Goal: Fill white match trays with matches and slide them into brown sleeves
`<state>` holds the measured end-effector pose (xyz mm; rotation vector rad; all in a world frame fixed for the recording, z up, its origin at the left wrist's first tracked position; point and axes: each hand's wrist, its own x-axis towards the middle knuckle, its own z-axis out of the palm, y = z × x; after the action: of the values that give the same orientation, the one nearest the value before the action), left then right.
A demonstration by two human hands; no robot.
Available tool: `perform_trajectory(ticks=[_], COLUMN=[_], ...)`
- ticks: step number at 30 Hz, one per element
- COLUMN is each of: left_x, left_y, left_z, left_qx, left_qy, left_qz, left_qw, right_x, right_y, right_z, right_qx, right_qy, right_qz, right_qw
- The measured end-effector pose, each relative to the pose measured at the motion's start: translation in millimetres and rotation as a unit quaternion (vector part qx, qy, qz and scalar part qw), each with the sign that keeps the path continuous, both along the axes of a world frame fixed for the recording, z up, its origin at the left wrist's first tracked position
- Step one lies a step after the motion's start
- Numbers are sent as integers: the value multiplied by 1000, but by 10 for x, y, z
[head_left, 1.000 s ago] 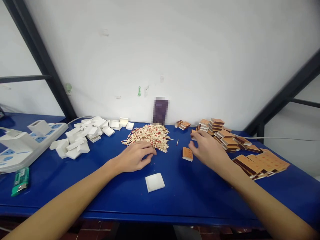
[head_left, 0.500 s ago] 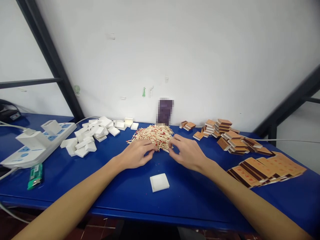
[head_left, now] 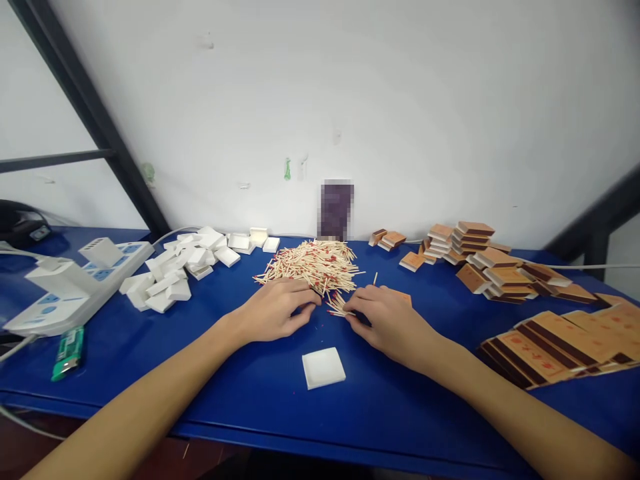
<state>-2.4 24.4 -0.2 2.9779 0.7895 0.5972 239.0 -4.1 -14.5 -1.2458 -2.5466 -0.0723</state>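
Note:
A heap of red-tipped matches (head_left: pixel 313 260) lies on the blue table in front of both hands. My left hand (head_left: pixel 280 308) rests at the near edge of the heap, its fingers curled and thumb close to the forefinger; anything between them is hidden. To the right, my right hand (head_left: pixel 393 323) has its fingertips closed on a small bunch of matches (head_left: pixel 338 304) beside the heap, heads pointing left. Nearer to me, between the forearms, lies a shallow white matchbox tray (head_left: pixel 324 368). Behind my right hand, part of an orange-brown matchbox piece (head_left: pixel 403 298) shows.
White trays (head_left: pixel 173 263) are piled on the left, near a power strip (head_left: pixel 85 287) and a green lighter (head_left: pixel 69 353). Stacked matchboxes (head_left: pixel 493 270) and flat matchbox sleeves (head_left: pixel 560 343) lie on the right. A blurred purple object (head_left: pixel 336 210) leans against the wall.
My right hand has moved slightly right and toward me, drawing a small bunch of matches away from the heap. My left hand stays near the heap's edge. The view has shifted a little.

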Motion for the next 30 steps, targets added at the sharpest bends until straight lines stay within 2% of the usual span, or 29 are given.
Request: perform_trajectory(ticks=[6, 10, 17, 30], left_x=[30, 30, 16, 29], left_y=[-16, -7, -15, -57], left_z=[7, 4, 30, 80], left_qx=[-14, -34, -73, -83], left_qy=[22, 36, 54, 60], left_qz=[-3, 4, 3, 11], left_qw=[1000, 999, 996, 995], right_x=[-3, -47, -63, -71], right_y=[-95, -119, -113, -124], right_z=[16, 18, 7, -18], right_qx=[-39, -61, -54, -13], right_qy=[32, 53, 66, 92], right_qz=[66, 85, 90, 80], right_qw=[997, 993, 992, 992])
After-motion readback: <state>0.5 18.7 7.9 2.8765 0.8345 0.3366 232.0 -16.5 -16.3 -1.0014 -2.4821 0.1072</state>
